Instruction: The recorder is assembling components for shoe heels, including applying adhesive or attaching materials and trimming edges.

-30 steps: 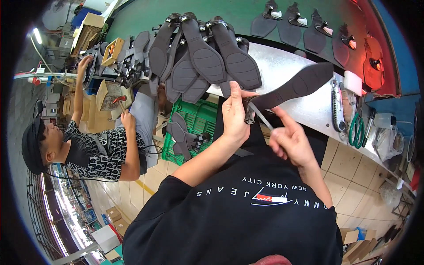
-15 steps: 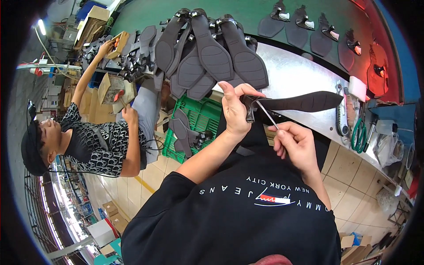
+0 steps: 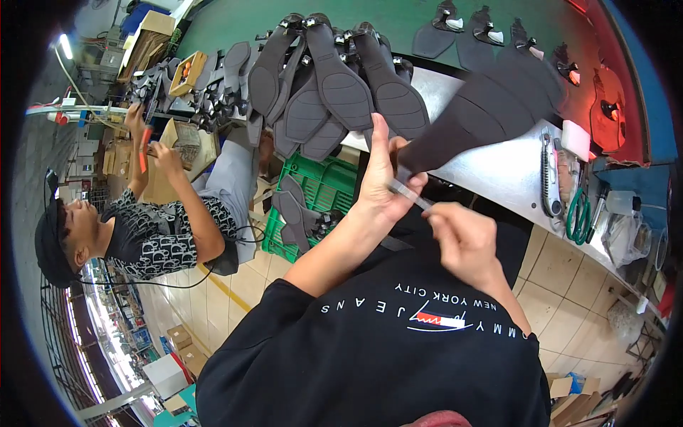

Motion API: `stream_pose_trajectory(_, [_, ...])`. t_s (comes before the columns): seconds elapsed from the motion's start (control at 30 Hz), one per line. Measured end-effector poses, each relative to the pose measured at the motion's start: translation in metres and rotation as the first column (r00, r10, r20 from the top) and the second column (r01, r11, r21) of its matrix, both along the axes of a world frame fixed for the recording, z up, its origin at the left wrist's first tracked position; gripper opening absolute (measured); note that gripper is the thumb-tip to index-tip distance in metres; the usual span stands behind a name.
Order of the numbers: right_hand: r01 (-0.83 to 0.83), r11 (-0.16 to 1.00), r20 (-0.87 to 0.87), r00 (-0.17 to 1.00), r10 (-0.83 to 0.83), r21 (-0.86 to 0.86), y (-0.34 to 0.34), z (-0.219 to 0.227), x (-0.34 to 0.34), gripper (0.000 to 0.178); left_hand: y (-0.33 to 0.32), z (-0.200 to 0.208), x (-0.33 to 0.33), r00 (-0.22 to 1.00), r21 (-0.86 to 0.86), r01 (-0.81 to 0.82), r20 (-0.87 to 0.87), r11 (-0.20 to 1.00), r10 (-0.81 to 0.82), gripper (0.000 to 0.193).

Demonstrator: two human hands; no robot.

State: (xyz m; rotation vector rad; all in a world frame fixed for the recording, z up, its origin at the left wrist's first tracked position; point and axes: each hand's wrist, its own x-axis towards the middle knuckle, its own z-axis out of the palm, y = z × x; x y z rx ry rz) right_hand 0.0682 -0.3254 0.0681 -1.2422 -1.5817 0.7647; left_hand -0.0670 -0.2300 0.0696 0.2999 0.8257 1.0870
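My left hand (image 3: 384, 181) is closed round the heel end of a dark sandal (image 3: 469, 117), thumb pointing up. The sole faces up, and its broad toe end stretches to the right above the metal table, smeared by motion. My right hand (image 3: 466, 238) grips a thin metal tool (image 3: 416, 197), also blurred. The tool's flat grey end meets the sandal's heel beside my left fingers; what the tip is shaped like cannot be made out. Just beyond my left hand, a pile of dark sandals (image 3: 345, 92) lies with soles up.
A green crate (image 3: 334, 181) holding sandals stands left of my hands. Several sandals (image 3: 487, 35) line the green bench at the back. At the right lie a utility knife (image 3: 550, 174) and green-handled scissors (image 3: 580, 217). A co-worker (image 3: 156, 228) at the left holds an orange-red item.
The sandal in my left hand has turned from edge-on to sole up. My right hand moved slightly down and left with the tool. The co-worker's far hand left the wooden box.
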Motion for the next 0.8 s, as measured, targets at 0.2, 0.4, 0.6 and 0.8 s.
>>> stream_pose_trajectory(0.2, [0.198, 0.978, 0.032, 0.979, -0.200, 0.065, 0.006, -0.006, -0.006, 0.004, -0.005, -0.016, 0.001, 0.885, -0.251, 0.175, 0.463, 0.952, -0.041, 0.046])
stream_pose_trajectory(0.4, [0.175, 0.984, 0.098, 0.980, -0.171, -0.033, 0.006, -0.007, -0.010, 0.011, 0.004, -0.009, 0.008, 0.975, -0.061, 0.116, 0.197, 0.991, -0.102, 0.050])
stream_pose_trajectory(0.6, [0.078, 0.997, 0.113, 0.991, -0.074, -0.028, 0.004, 0.000, -0.015, 0.014, 0.017, -0.018, 0.007, 0.991, -0.192, 0.118, 0.087, 0.974, -0.103, 0.052])
stream_pose_trajectory(0.8, [0.012, 0.997, -0.002, 1.000, -0.012, -0.078, 0.005, 0.009, -0.015, 0.006, 0.037, 0.001, -0.013, 0.961, -0.102, 0.187, 0.225, 0.977, -0.161, 0.061])
